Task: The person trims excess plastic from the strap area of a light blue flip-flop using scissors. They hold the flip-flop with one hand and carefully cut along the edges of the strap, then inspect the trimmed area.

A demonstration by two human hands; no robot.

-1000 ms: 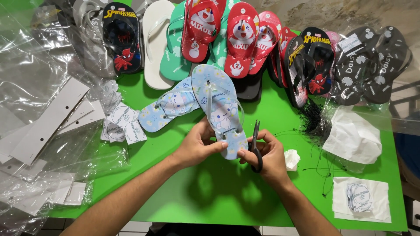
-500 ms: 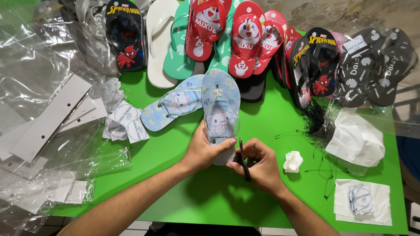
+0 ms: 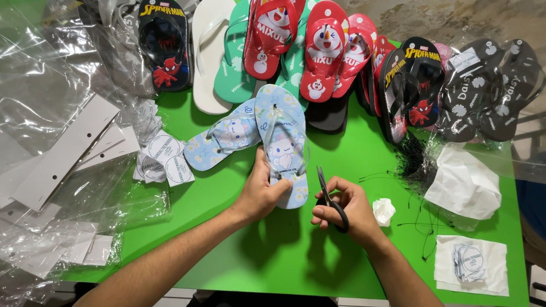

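A bright green table (image 3: 273, 267) fills the scene under even light; beyond its far right edge lies mottled grey concrete floor (image 3: 455, 20). Pale tiled floor (image 3: 170, 294) shows below the near edge.

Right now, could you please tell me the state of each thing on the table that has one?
Scissors: blades closed, held in right hand.
Light blue sandal: flat, sole down, heel gripped by left hand.
Second blue sandal: lying flat, untouched.
White paper wad: crumpled.
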